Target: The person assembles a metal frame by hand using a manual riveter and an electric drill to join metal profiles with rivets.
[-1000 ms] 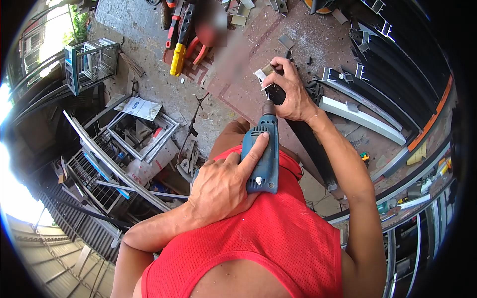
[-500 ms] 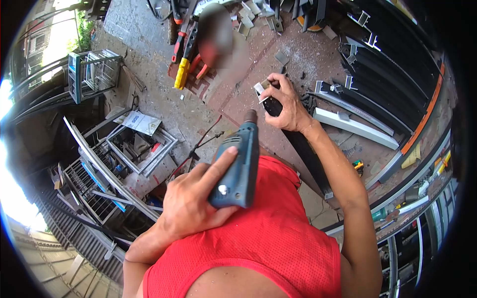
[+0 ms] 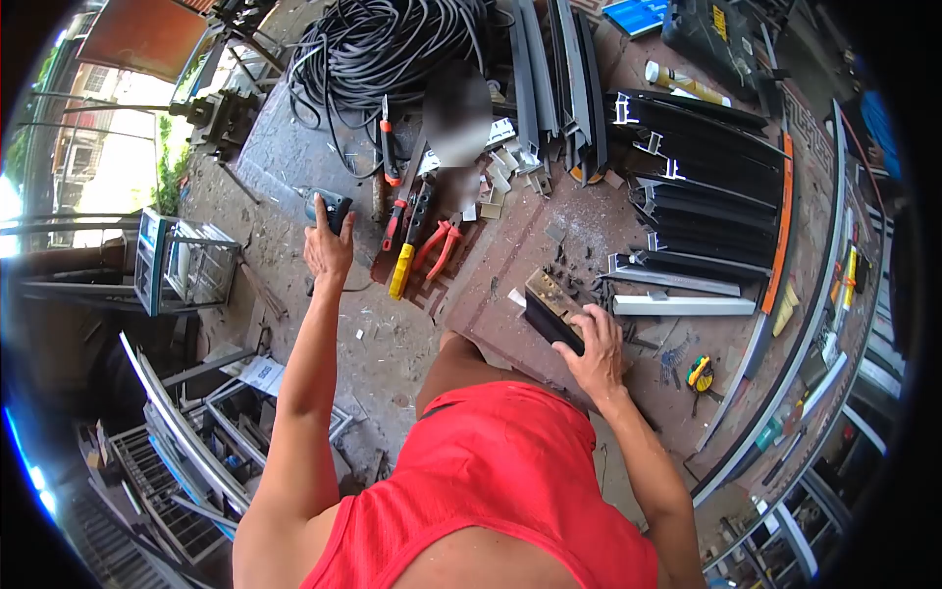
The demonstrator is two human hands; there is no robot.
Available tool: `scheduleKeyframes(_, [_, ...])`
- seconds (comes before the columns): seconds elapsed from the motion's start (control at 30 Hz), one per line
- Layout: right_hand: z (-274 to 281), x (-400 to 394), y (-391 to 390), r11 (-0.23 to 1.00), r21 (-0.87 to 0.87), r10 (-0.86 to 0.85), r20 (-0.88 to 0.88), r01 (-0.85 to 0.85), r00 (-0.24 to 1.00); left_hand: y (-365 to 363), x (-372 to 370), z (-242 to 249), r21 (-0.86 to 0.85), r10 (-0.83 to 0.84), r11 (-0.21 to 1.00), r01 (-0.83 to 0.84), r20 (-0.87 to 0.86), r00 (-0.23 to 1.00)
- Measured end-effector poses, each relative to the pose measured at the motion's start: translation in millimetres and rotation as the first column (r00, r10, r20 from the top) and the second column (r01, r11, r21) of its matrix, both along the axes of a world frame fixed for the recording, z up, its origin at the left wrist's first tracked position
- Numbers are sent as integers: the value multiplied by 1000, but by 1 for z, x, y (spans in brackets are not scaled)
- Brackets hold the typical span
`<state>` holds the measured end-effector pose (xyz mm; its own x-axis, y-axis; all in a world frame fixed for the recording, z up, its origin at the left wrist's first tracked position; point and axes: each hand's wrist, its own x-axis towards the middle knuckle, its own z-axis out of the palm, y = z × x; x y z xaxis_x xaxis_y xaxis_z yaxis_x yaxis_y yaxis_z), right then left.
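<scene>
My left hand (image 3: 329,250) is stretched out to the upper left, its fingers wrapped round the blue and black drill (image 3: 325,207) above the grey board. My right hand (image 3: 594,355) grips the near end of a dark metal profile (image 3: 553,312) between thumb and fingers, right of centre. A small white piece (image 3: 516,296) lies beside the profile's far left corner. Between the hands are red-handled pliers (image 3: 439,247) and a yellow-handled tool (image 3: 401,272).
Coiled black cable (image 3: 378,54) lies at the top. Black profiles (image 3: 716,177) and a white bar (image 3: 684,306) are stacked at right, near a yellow tape measure (image 3: 700,374). Metal frames (image 3: 186,432) stand lower left. Small offcuts (image 3: 500,169) lie beyond the pliers.
My left hand has carried the drill from in front of my chest out to the upper left. My right hand has moved from the profile's tip onto its side. The view has shifted.
</scene>
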<state>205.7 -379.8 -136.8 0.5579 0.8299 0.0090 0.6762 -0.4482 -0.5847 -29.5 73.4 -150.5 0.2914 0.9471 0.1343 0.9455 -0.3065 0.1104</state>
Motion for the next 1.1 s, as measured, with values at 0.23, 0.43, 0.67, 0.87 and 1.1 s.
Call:
scheduleKeyframes(0.23, [-5,-68,-4,970,-13,-229,268,241,936,38,14,-55,96,-103,991,99,43,994])
scheduleKeyframes(0.43, [-12,-76,16,935,184,-320,75,303,944,-13,38,-26,61,-339,938,341,360,869])
scheduleKeyframes(0.67, [-31,-81,42,873,225,-453,39,433,891,-67,59,-10,-164,-404,862,480,351,845])
scheduleKeyframes(0.87, [-8,-100,48,727,337,-641,22,598,767,-65,53,4,-126,-589,781,612,177,789])
scheduleKeyframes(1.1, [-8,-96,43,610,338,-724,-130,716,678,-55,68,-12,-246,-509,786,568,265,819])
